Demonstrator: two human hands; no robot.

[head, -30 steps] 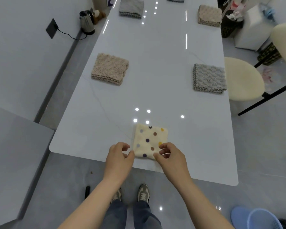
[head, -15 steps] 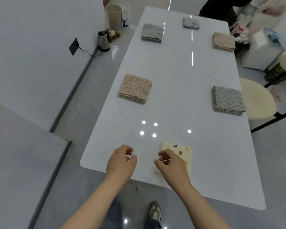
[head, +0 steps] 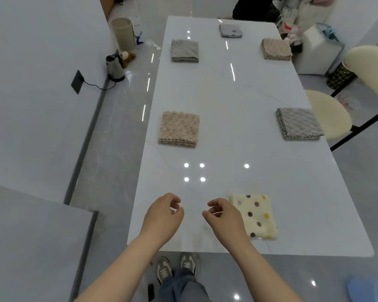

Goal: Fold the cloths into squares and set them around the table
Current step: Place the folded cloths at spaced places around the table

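A cream cloth with coloured dots (head: 256, 215) lies folded square at the near end of the white table (head: 223, 101). My right hand (head: 224, 216) hovers just left of it, fingers loosely curled, holding nothing. My left hand (head: 163, 214) hangs further left over the table's near edge, also loosely curled and empty. Folded squares lie around the table: a beige cloth (head: 179, 129) on the left, a grey cloth (head: 299, 123) on the right, a grey cloth (head: 184, 50) at far left, a beige cloth (head: 276, 49) at far right, a small grey cloth (head: 230, 30) at the far end.
Cream round stools (head: 327, 113) stand by the table's right side. A kettle (head: 115, 66) and a beige bin (head: 122, 33) sit on the floor at the left wall. White boxes and clutter (head: 314, 51) crowd the far right. My shoes (head: 176, 265) show below the table edge.
Both hands let go of the dotted cloth and drew back to the left of it. The camera view lifted and shifted, showing more of the far table.
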